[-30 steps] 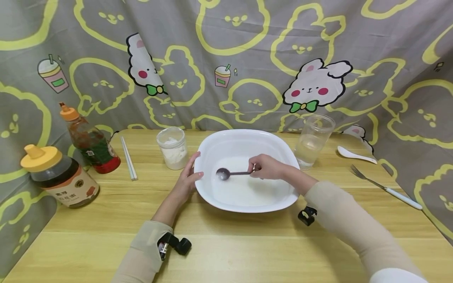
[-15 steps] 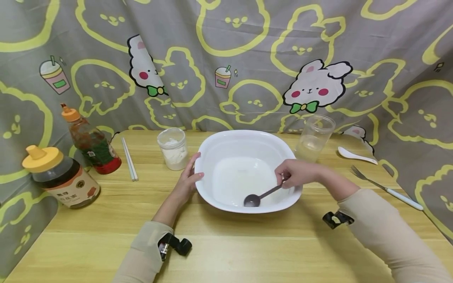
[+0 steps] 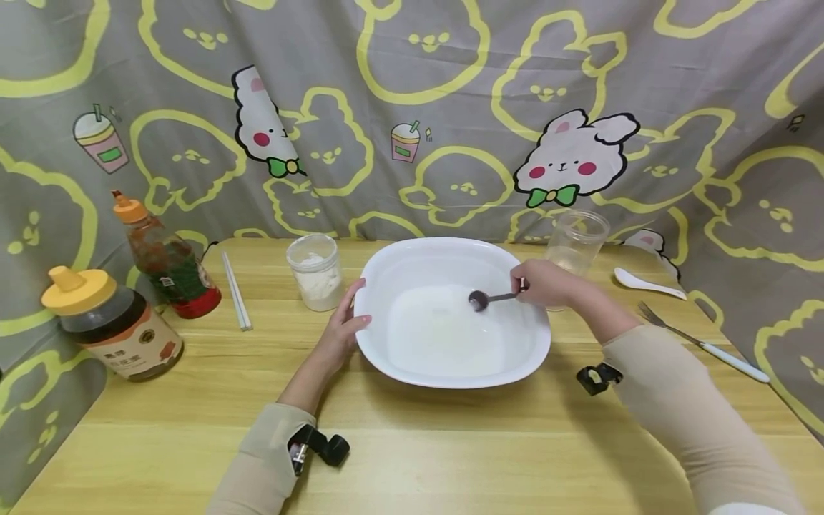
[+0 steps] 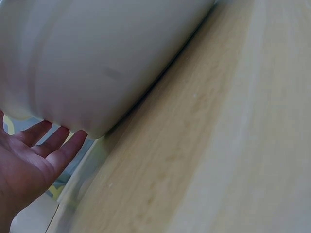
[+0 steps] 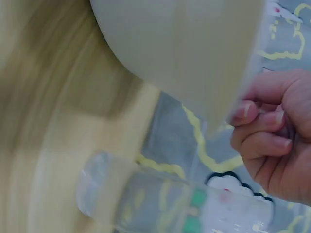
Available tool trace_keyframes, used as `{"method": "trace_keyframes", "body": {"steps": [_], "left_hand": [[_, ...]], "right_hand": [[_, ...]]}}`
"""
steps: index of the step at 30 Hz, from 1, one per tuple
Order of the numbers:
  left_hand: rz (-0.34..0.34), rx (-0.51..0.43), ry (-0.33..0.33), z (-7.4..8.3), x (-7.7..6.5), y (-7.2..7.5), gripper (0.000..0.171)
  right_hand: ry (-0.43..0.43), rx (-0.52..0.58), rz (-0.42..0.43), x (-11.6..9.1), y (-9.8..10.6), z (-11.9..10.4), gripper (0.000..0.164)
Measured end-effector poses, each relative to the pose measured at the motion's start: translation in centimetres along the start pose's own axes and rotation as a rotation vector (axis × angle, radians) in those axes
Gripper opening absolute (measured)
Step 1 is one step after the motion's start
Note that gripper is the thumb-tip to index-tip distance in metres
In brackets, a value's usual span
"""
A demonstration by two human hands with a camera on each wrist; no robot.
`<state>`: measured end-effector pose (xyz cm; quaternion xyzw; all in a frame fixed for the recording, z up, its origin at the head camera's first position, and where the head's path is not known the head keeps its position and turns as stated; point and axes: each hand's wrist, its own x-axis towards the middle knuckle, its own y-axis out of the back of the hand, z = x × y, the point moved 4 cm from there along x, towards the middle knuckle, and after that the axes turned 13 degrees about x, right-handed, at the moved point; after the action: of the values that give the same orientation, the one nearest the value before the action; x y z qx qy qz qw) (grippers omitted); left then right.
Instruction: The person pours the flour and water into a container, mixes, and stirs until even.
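A white basin (image 3: 444, 247) stands mid-table with a pale, milky-white content (image 3: 438, 336) in its bottom. At its left side my left hand (image 3: 337, 329) holds the rim, thumb over the edge; in the left wrist view the fingers of that hand (image 4: 41, 155) touch the outer wall. Over the basin's right part my right hand (image 3: 547, 281) grips the handle of a dark spoon (image 3: 478, 300), its bowl inside the basin. In the right wrist view the curled right hand (image 5: 277, 131) is beside the basin wall (image 5: 180, 53), which hides the spoon's bowl.
Left of the basin are a jar of white powder (image 3: 317, 275), chopsticks (image 3: 236, 293), a red sauce bottle (image 3: 170, 265) and a yellow-capped honey bottle (image 3: 122, 329). To the right stand a clear jar (image 3: 579, 239), a white spoon (image 3: 646, 283) and a fork (image 3: 702, 343). A patterned curtain hangs behind.
My right hand has swept the spoon from the basin's left middle to the front right, then back toward the far right side. The left hand stays on the rim.
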<state>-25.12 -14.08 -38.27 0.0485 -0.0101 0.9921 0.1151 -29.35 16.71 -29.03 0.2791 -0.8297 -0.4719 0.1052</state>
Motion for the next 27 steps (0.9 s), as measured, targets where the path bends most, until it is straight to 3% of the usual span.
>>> {"method": "trace_keyframes", "body": {"steps": [4,7,11,15,21,24,27], "left_hand": [[0.005,-0.002,0.002,0.0,0.0,0.1,0.065],[0.009,-0.001,0.001,0.0,0.0,0.1,0.065],[0.006,0.004,-0.002,-0.1,0.0,0.2,0.065],[0.0,0.006,-0.01,-0.1,0.0,0.1,0.065],[-0.002,0.011,-0.01,-0.1,0.0,0.1,0.066],[-0.003,0.012,-0.007,0.0,0.0,0.1,0.066],[-0.002,0.012,-0.006,0.0,0.0,0.1,0.065]], "right_hand": [[-0.014,0.159,0.044,2.1,-1.4,0.2,0.002],[0.004,0.288,0.034,3.4,-2.8,-0.3,0.005],[0.039,0.407,-0.031,4.2,-4.9,-1.4,0.006],[0.068,0.48,-0.149,3.7,-6.4,-2.7,0.004],[0.129,0.443,-0.323,1.0,-6.0,-3.2,0.006],[0.142,0.382,-0.353,-0.5,-4.5,-2.9,0.009],[0.134,0.297,-0.321,-1.5,-2.8,-2.4,0.012]]}}
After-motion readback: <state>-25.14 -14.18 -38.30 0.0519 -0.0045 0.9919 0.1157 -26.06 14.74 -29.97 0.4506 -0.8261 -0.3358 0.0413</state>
